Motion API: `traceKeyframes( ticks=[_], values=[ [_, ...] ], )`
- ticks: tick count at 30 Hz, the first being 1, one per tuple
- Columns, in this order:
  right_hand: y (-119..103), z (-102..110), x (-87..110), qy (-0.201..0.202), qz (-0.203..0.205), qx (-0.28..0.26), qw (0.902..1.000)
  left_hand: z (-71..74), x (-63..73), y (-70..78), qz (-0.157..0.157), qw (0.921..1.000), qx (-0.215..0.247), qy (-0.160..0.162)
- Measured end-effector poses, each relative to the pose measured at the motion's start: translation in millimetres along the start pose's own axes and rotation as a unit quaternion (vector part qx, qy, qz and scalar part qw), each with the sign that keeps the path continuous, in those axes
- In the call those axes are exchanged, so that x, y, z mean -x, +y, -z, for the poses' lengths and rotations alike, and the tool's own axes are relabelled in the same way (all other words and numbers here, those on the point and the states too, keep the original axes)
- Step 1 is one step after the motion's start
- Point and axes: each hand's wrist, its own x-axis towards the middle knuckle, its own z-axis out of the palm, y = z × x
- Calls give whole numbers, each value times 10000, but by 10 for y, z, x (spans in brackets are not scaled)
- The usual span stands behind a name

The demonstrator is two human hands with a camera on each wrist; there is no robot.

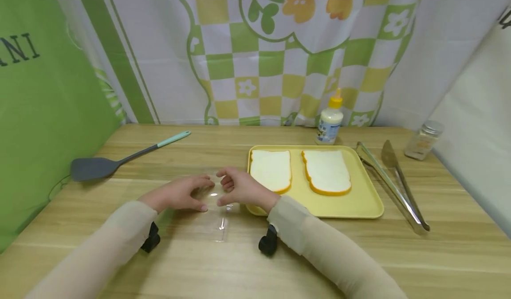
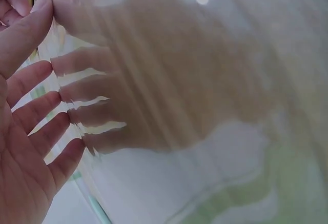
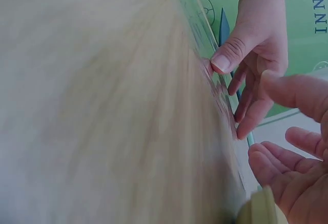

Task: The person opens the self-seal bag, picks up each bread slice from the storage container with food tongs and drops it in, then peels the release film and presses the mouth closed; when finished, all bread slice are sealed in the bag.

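Observation:
A clear, shiny piece of plastic (image 1: 221,228), possibly a bag or film, lies flat on the wooden table (image 1: 167,268); its outline is hard to make out. At its left side my left hand (image 1: 181,193) rests with fingertips touching the surface, fingers spread and nearly straight, nothing gripped. Facing it from the other side, my right hand (image 1: 249,188) hovers just above the plastic with loosely bent fingers and holds nothing. In the right wrist view a gap shows between the thumb and fingers of the right hand (image 3: 294,183), while the left hand (image 3: 259,49) touches the tabletop.
Right of the hands, a yellow tray (image 1: 367,203) carries two bread slices (image 1: 271,169). Behind it stands a yellow-capped squeeze bottle (image 1: 329,121). Metal tongs (image 1: 393,188) and a glass shaker jar (image 1: 424,140) are at the right. A grey spatula (image 1: 96,168) with a mint handle lies at the left.

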Motion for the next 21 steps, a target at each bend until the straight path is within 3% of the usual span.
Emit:
traceKeyframes(
  ticks=[12,21],
  values=[
    [60,-93,-62,126,-193,542,9983,-46,79,-69,15,9992,364,181],
    [42,-96,-68,95,-289,473,9984,-8,173,-140,-134,9983,410,396]
  ],
)
